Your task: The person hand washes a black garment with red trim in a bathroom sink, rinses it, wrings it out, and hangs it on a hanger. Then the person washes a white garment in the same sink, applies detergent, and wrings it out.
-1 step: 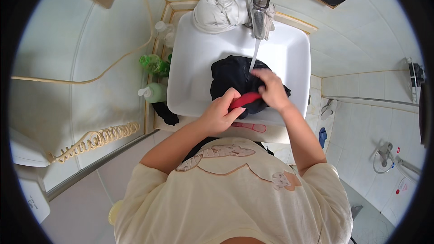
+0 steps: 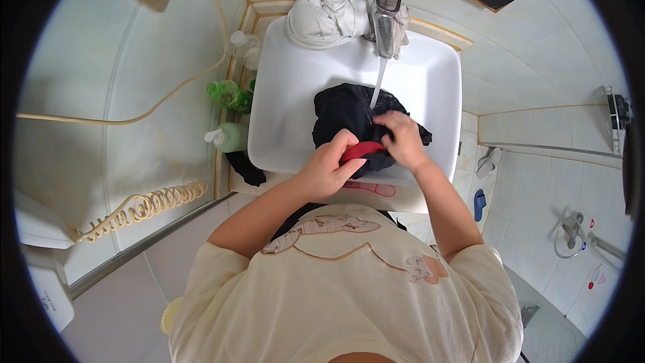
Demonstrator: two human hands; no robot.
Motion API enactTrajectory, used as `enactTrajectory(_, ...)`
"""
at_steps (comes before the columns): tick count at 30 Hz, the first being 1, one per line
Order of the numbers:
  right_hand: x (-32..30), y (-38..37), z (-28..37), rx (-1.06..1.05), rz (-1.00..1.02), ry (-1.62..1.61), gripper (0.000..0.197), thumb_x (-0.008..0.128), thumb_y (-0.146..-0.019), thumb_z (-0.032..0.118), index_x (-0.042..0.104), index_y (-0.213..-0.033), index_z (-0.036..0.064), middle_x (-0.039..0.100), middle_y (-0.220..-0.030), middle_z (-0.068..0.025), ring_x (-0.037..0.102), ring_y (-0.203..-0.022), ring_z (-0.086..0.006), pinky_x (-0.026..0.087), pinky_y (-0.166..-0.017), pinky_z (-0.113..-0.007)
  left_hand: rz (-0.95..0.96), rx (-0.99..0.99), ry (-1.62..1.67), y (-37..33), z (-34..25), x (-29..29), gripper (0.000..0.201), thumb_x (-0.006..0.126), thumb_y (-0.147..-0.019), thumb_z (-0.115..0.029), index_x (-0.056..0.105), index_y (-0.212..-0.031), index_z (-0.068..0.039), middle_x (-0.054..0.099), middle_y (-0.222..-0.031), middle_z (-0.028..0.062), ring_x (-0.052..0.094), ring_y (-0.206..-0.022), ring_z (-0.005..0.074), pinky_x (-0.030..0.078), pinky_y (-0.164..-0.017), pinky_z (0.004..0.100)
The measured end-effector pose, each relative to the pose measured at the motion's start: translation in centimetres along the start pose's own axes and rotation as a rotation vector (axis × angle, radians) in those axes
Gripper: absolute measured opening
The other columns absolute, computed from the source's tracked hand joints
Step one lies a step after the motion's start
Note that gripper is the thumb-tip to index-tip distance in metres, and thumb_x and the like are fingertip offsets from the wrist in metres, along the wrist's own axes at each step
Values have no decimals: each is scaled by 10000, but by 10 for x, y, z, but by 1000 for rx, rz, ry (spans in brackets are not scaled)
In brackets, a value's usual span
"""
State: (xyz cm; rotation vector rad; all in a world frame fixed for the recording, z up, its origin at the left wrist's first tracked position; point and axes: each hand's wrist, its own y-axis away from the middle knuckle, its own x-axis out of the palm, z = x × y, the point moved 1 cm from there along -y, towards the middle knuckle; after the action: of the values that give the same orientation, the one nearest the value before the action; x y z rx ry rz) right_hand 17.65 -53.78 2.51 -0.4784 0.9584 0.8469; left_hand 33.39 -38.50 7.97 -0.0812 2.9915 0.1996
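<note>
Black cloth bunched in white sink, under water stream; near-left part hidden by left hand. Left thumb and fingers pinch red strip; left end covered, can't tell if it's part of cloth. Strip's long axis runs near-left to far-right, pointing toward right hand. Right fingers curled at cloth, blurred; grip can't be told.

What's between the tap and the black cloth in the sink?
Running water: in the head view, it falls from the tap onto the black cloth.
</note>
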Motion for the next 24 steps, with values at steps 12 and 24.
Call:
enactTrajectory(12,-146,19,-1,112,-711,-761,201,451,-851,26,628,-929,-30,610,-843,-7,531,-784,-69,440,-729,-210,-571,443,2,-66,-70,-51,268,665,-863,-90,505,-1070,-29,638,-850,57,583,-752,108,473,-673,250)
enactTrajectory(24,-38,47,3,450,299,-258,270,614,-775,211,675,-958,21,669,-823,-198,648,-813,-348,508,-744,-382,291,-137,-481,-32,32,-37,217,653,-795,-170,559,-955,-58,623,-772,156,611,-748,345,467,-654,424)
